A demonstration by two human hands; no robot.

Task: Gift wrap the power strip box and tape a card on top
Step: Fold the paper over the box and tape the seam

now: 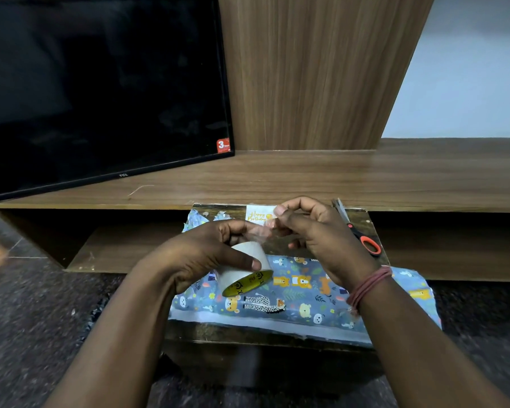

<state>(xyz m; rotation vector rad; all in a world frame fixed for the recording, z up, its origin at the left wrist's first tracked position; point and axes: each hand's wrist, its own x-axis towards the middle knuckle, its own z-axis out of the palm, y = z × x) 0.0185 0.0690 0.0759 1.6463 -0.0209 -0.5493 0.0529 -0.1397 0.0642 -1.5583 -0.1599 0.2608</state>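
The box wrapped in blue animal-print paper [304, 298] lies flat on a small dark table [277, 337]. Above it my left hand [206, 254] grips a roll of clear tape [245, 272] with a yellow inner core. My right hand [312, 231] pinches the loose end of the tape strip between thumb and fingers, drawn a short way off the roll. A white "Happy Birthday" card [258, 214] lies at the table's far edge, partly hidden behind my right hand.
Orange-handled scissors [359, 231] lie on the table's far right corner. Scraps of wrapping paper [198, 219] sit at the far left. A wooden shelf unit [306, 178] and a black TV [100, 89] stand behind. The floor is dark stone.
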